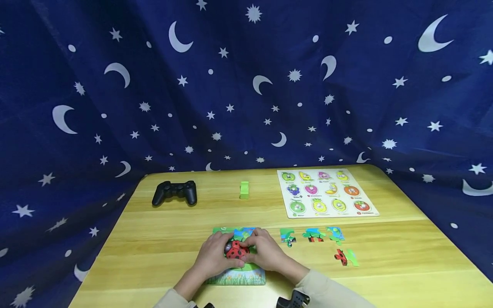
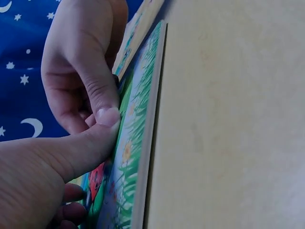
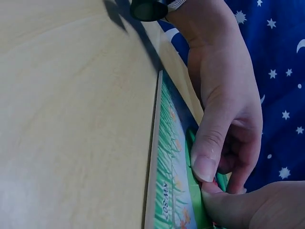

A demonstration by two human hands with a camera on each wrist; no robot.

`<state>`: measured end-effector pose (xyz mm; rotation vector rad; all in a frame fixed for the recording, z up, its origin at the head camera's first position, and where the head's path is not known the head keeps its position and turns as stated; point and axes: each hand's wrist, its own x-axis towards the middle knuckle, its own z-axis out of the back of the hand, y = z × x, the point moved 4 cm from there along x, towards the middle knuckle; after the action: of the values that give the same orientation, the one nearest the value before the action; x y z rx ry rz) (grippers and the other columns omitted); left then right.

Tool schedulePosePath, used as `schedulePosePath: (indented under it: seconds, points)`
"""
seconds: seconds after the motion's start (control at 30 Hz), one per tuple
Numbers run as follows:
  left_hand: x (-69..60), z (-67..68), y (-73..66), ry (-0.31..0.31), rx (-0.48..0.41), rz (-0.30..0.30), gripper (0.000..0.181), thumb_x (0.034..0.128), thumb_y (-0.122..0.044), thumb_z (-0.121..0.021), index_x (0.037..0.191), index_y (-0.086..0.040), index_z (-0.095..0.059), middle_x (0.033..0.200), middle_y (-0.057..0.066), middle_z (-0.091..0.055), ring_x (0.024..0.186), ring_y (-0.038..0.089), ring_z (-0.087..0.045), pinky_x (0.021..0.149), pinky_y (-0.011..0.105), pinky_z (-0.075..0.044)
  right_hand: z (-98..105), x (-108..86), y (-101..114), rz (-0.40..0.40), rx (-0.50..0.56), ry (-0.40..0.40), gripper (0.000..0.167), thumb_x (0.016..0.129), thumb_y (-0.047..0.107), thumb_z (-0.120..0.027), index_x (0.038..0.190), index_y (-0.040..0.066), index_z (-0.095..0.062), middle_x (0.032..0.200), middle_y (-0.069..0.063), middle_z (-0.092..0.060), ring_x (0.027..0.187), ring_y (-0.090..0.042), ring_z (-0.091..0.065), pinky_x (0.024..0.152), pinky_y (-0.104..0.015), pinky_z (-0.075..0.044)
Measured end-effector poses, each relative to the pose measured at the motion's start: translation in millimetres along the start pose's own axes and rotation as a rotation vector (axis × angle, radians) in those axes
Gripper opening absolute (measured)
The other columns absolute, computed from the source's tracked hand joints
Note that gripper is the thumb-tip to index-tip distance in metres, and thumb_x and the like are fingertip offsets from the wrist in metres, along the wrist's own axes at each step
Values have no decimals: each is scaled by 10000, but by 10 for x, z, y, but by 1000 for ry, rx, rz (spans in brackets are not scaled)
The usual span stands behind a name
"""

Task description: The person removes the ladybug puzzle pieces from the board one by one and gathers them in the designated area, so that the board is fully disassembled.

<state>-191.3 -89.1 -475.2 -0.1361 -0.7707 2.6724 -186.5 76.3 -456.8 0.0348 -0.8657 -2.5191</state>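
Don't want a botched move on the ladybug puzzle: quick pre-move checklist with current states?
1. Left hand and right hand both at the ladybug section: ok.
2. Puzzle board lying flat on the table: ok.
3. Section under the fingers fully seated: cannot tell, the hands cover part of it.
4. All pieces on the board: not ok, loose pieces lie on the table to its right.
5. Game controller and green block clear of the board: ok, both sit apart, farther back.
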Motion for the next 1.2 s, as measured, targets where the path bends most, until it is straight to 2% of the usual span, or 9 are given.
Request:
schedulePosePath:
  seconds: [0.13,0.3,0.4,0.53,0.77,1.0,1.2]
  points:
    - [-50,36,-22,-4,49,-27,806,707,-623,-780,1275,-74,-620,975,-8,-551,829,118,-455,713,298,-384,-5,-7,4,-1,3,-10,328,744,239,-842,1038,113,-772,912,22,-558,875,-116,-443,735,-251,-349]
    - [-114,133,0,12,130,-39,714,734,-623,-760,1276,-171,-651,862,-32,-454,738,126,-348,641,263,-288,-21,-21,5,-6,10,-15,330,755,275,-833,1044,128,-770,906,23,-547,861,-104,-432,720,-246,-331]
    - [-128,153,36,19,124,-21,701,727,-597,-781,1301,-215,-651,842,-38,-418,731,128,-328,647,264,-264,-21,-34,13,-13,4,-21,329,754,276,-833,1043,132,-768,898,16,-540,843,-105,-419,710,-246,-323]
    - [-109,138,78,20,70,-11,714,705,-572,-808,1306,-217,-658,825,-26,-389,728,137,-315,639,259,-247,-21,-49,36,-34,-18,-26,337,749,267,-837,1042,129,-746,912,0,-544,850,-127,-441,718,-260,-345]
    - [-44,121,119,15,27,0,725,682,-553,-830,1299,-210,-664,842,-9,-382,756,148,-310,651,266,-256,-10,-46,82,-64,-140,-111,328,720,262,-862,960,97,-709,921,-13,-556,861,-168,-499,748,-338,-422]
    - [-47,121,130,2,13,15,721,676,-535,-840,1296,-212,-667,838,-14,-371,754,147,-300,651,260,-248,-18,-9,85,-64,-40,-70,309,746,191,-847,958,33,-686,916,-32,-577,869,-170,-485,772,-332,-417]
    - [-47,121,115,2,11,17,731,666,-537,-845,1296,-210,-667,836,-14,-364,758,147,-299,651,257,-242,-28,22,56,-133,51,-36,338,712,158,-863,967,23,-686,928,-56,-602,896,-184,-469,787,-338,-395]
